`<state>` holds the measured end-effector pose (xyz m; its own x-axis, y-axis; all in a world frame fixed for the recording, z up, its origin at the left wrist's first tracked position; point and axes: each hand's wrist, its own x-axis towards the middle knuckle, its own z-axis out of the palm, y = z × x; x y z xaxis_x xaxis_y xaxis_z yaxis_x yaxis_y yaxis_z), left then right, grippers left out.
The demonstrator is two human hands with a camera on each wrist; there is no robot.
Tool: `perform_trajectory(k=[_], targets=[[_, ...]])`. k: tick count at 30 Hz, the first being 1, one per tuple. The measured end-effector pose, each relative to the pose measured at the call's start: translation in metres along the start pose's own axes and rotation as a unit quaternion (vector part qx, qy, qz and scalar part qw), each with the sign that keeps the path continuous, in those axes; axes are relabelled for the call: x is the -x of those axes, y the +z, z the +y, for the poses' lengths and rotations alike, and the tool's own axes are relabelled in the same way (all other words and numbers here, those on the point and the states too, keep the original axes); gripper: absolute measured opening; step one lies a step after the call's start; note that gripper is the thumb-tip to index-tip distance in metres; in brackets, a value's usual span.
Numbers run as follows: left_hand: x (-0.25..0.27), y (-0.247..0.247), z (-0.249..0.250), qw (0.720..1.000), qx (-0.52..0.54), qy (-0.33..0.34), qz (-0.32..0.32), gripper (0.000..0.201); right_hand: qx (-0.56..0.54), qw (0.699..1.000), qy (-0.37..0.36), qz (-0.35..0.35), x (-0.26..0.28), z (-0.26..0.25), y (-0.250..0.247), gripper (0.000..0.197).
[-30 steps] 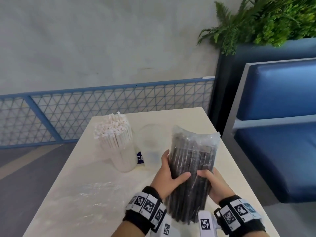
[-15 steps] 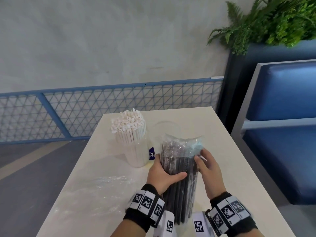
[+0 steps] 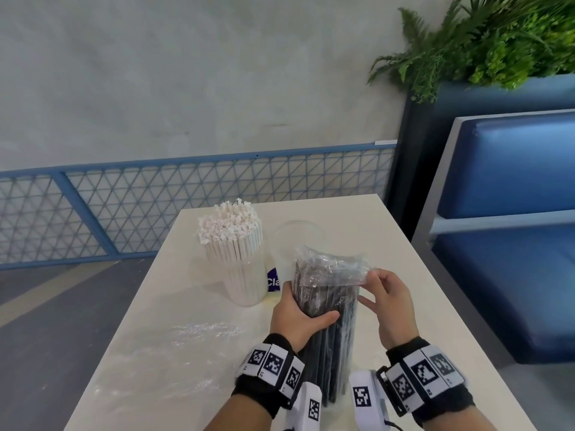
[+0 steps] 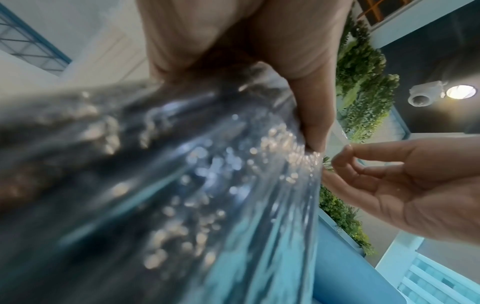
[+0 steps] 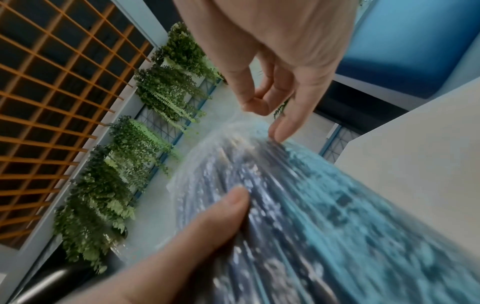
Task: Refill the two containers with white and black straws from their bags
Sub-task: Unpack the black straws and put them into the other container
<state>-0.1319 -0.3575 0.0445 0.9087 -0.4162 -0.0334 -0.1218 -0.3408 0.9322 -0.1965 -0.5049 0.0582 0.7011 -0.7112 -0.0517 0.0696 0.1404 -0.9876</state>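
Only the white letters "Cla" can be read, on a purple label (image 3: 273,281) which shows between the container of white straws (image 3: 238,259) and the bag of black straws (image 3: 326,293); the smaller print below it is too blurred.

Blue bench (image 3: 510,231) right of table (image 3: 385,244) (ferns (image 3: 485,38) above).

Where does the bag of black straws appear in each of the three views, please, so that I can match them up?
Head view: bag of black straws stands low at centre, gripped by the left hand, the right hand at its top corner.
Left wrist view: the bag fills the left and centre, blurred.
Right wrist view: it fills the lower right.
Shared landmark: the green ferns.
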Motion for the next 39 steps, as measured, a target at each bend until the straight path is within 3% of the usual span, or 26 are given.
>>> perform_trajectory(k=[6,11,18,21,22,24,25,28,30,33,39], targets=[[-0.004,0.002,-0.001,1.000,0.013,-0.006,-0.014,0.073,-0.088,0.996,0.024,-0.010,0.004,-0.012,0.003,0.019],[-0.006,0.004,-0.004,1.000,0.027,-0.014,-0.003,0.074,-0.124,0.989,0.079,-0.030,0.006,-0.013,0.010,0.049],[-0.011,0.007,-0.008,0.999,0.032,-0.031,-0.020,0.072,-0.159,0.982,0.087,-0.058,0.004,-0.023,0.017,0.048],[-0.014,0.009,-0.011,0.999,0.034,-0.035,-0.020,0.071,-0.182,0.979,0.087,-0.038,0.008,-0.024,0.018,0.051],[-0.015,0.009,-0.012,0.999,0.036,-0.035,-0.020,0.071,-0.155,0.985,0.071,-0.020,0.009,-0.024,0.018,0.053],[-0.015,0.008,-0.014,0.998,0.045,-0.035,-0.021,0.071,0.015,0.999,-0.033,0.020,0.008,-0.018,0.016,0.061],[-0.015,0.008,-0.015,0.998,0.047,-0.035,-0.023,0.072,0.130,0.985,-0.109,0.032,0.008,-0.015,0.014,0.067],[-0.013,0.010,-0.015,0.998,0.045,-0.030,-0.032,0.069,0.366,0.882,-0.296,0.028,0.007,-0.007,0.011,0.067],[-0.013,0.011,-0.015,0.998,0.049,-0.029,-0.030,0.067,0.408,0.843,-0.349,0.017,0.002,-0.007,0.009,0.050],[-0.013,0.011,-0.014,0.998,0.041,-0.031,-0.029,0.071,0.404,0.826,-0.394,0.015,-0.005,-0.015,0.008,0.020],[-0.011,0.012,-0.006,0.999,0.017,-0.015,-0.038,0.068,0.372,0.838,-0.399,0.009,-0.007,-0.033,0.012,0.017]])
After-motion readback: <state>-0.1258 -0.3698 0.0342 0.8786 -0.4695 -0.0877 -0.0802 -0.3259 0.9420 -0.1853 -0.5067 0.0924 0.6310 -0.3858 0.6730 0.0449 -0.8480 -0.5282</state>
